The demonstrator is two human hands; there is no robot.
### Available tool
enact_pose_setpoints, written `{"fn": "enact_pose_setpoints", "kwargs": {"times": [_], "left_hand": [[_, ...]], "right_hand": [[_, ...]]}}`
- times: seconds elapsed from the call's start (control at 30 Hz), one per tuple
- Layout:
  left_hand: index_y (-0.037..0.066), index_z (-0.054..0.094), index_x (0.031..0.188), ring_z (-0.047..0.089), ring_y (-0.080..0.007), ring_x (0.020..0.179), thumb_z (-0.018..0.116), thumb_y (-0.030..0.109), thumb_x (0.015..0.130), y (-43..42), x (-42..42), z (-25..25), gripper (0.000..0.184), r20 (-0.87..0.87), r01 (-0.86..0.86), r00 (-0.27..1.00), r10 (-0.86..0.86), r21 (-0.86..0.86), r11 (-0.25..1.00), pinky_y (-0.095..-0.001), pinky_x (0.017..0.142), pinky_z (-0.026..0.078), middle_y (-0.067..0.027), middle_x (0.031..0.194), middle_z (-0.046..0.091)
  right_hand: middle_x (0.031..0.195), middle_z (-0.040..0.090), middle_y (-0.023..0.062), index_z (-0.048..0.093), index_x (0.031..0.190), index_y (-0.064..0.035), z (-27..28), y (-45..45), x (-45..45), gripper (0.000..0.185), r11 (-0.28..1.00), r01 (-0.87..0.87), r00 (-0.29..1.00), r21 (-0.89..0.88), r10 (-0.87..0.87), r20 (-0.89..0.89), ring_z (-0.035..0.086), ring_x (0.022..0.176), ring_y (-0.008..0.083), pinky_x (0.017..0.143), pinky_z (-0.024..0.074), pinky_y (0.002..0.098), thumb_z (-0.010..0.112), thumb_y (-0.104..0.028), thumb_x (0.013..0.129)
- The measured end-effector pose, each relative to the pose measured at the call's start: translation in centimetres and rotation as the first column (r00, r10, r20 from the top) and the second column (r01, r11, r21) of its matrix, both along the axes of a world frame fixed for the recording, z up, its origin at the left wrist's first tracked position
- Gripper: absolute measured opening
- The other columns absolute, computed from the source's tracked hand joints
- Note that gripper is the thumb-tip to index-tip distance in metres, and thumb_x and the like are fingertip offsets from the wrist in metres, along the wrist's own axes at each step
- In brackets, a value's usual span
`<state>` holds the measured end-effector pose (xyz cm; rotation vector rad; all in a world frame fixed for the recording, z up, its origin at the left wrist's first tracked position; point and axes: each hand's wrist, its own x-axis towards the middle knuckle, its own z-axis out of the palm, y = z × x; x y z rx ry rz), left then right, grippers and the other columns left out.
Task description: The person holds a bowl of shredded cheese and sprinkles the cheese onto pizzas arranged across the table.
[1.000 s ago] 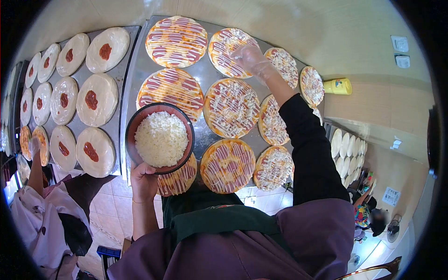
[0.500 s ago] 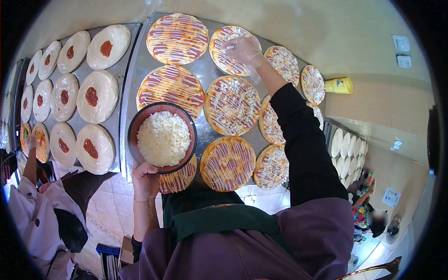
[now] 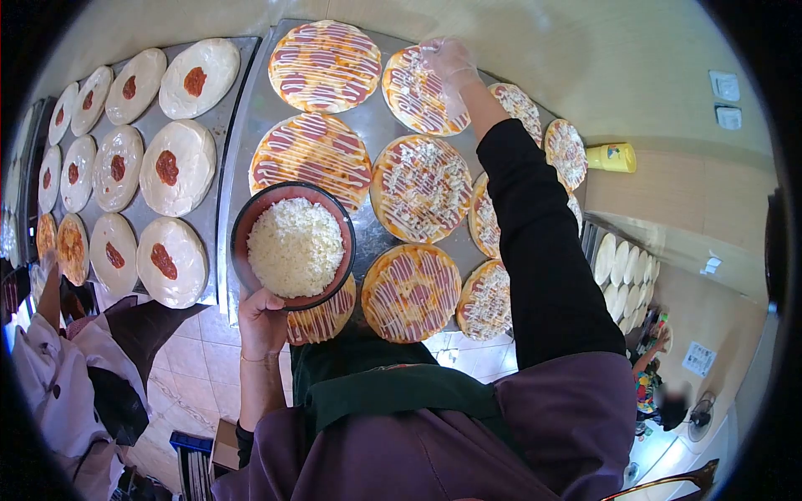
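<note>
My left hand (image 3: pixel 262 321) grips the near rim of a dark bowl with a reddish inside (image 3: pixel 242 250), thumb over the edge. White grated cheese (image 3: pixel 296 246) fills much of the bowl. In a clear plastic glove, my right hand (image 3: pixel 451 65) is over the far edge of a pizza (image 3: pixel 422 100) striped with white sauce. Its fingers are bunched downward around grated cheese, mostly hidden by the glove, and white crumbs lie just below them. Nearer me, another pizza (image 3: pixel 420 188) has cheese scattered over its stripes. A striped pizza (image 3: pixel 311 159) lies partly behind the bowl.
More pizzas cover the metal table (image 3: pixel 251 100). At left, a second table (image 3: pixel 219 125) bears dough rounds (image 3: pixel 177 167) with red sauce. A co-worker's hand (image 3: pixel 48 271) is beside it. A yellow cup (image 3: pixel 611 158) lies beyond the right edge; racked dough rounds (image 3: pixel 620 263) stand farther right.
My right hand has moved right and slightly away, to the far edge of the same pizza. More white crumbs show on that pizza. My left hand still holds the bowl.
</note>
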<state>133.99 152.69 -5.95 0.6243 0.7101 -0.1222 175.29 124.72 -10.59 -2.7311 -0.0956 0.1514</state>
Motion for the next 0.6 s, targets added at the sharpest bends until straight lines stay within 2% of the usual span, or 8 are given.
{"fn": "enact_pose_setpoints", "kwargs": {"times": [0.17,0.23,0.37,0.43,0.47,0.53,0.6], "left_hand": [[0.003,0.043,0.127,0.056,-0.0262,0.107,0.044,-0.002,0.063,-0.3,0.5,1.0,0.065,0.019,-0.037,0.999,0.036,0.063,0.997,-0.0411,0.092,0.047,-0.0103,0.118,0.057],[0.003,0.043,0.127,0.056,-0.0260,0.107,0.044,-0.002,0.063,-0.3,0.5,1.1,0.063,0.038,-0.015,0.999,0.013,0.047,0.999,-0.0410,0.091,0.048,-0.0102,0.117,0.057],[0.005,0.042,0.128,0.057,-0.0262,0.107,0.044,-0.001,0.064,0.2,0.0,0.1,0.065,0.045,0.004,0.999,-0.005,0.024,1.000,-0.0414,0.091,0.047,-0.0099,0.119,0.056],[0.007,0.042,0.129,0.057,-0.0263,0.107,0.043,-0.001,0.064,0.4,-0.2,-0.5,0.066,0.029,0.025,0.999,-0.025,0.008,1.000,-0.0416,0.092,0.047,-0.0099,0.120,0.055],[0.007,0.042,0.129,0.057,-0.0263,0.107,0.043,-0.001,0.064,0.3,-0.2,-0.4,0.066,0.029,0.025,0.999,-0.026,0.007,1.000,-0.0416,0.092,0.047,-0.0099,0.120,0.055],[0.006,0.041,0.129,0.056,-0.0262,0.107,0.043,-0.002,0.064,0.0,0.2,0.3,0.066,0.051,-0.014,0.999,0.013,0.019,1.000,-0.0420,0.092,0.047,-0.0099,0.120,0.055],[0.006,0.041,0.130,0.056,-0.0262,0.108,0.043,-0.002,0.063,-0.1,0.3,0.7,0.067,0.044,-0.015,0.999,0.014,0.035,0.999,-0.0421,0.092,0.047,-0.0099,0.122,0.054]], "right_hand": [[0.086,0.070,0.0084,0.071,0.100,-0.0158,0.4,0.0,-0.2,0.025,0.998,0.055,0.996,0.025,-0.053,-0.076,0.066,0.079,0.0185,0.076,0.0491,0.0309,0.062,-0.024,0.078],[0.088,0.069,0.0086,0.071,0.098,-0.0168,-0.2,-0.8,-0.2,0.024,0.976,0.031,0.985,0.218,0.007,-0.172,0.064,0.081,0.0193,0.078,0.0482,0.0303,0.065,-0.023,0.076],[0.086,0.069,0.0087,0.071,0.100,-0.0158,1.4,-1.4,-2.7,0.030,0.975,-0.028,0.975,0.222,0.076,-0.211,0.064,0.078,0.0185,0.077,0.0481,0.0303,0.065,-0.022,0.072],[0.087,0.069,0.0112,0.071,0.101,-0.0150,2.3,-1.9,-3.7,0.033,0.963,-0.176,0.942,0.203,0.225,-0.248,0.064,0.080,0.0213,0.077,0.0483,0.0305,0.066,-0.024,0.070],[0.087,0.069,0.0112,0.071,0.101,-0.0150,1.9,-2.4,-3.8,0.033,0.964,-0.176,0.942,0.202,0.224,-0.248,0.064,0.080,0.0213,0.077,0.0483,0.0305,0.066,-0.024,0.070],[0.090,0.070,0.0093,0.071,0.099,-0.0090,1.2,-3.1,-4.4,0.028,0.947,-0.310,0.921,0.084,0.321,-0.221,0.064,0.079,0.0150,0.076,0.0481,0.0283,0.067,-0.017,0.073],[0.091,0.070,0.0093,0.071,0.099,-0.0090,1.8,-3.6,-5.4,0.028,0.949,-0.314,0.920,0.041,0.315,-0.234,0.064,0.080,0.0160,0.077,0.0480,0.0288,0.067,-0.018,0.073]]}}
